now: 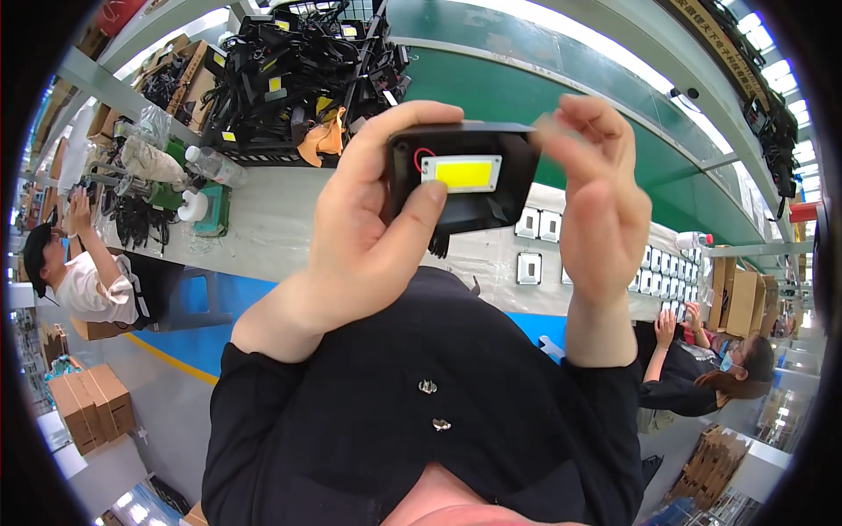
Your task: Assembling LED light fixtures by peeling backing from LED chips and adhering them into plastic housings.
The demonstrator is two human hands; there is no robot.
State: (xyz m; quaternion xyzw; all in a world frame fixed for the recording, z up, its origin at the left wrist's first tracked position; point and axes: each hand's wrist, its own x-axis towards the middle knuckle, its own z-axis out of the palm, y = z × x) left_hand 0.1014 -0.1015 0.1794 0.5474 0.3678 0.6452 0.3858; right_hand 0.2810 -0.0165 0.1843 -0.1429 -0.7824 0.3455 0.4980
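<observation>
Facing camera, black housing [472, 207] lies left-to-right

Smooth plastic housing [474, 208], matt yellow panel [465, 175], glossy clear plastic bottle [213, 165]; matt cloth shirt [351, 408], cardboard boxes [92, 408]
</observation>
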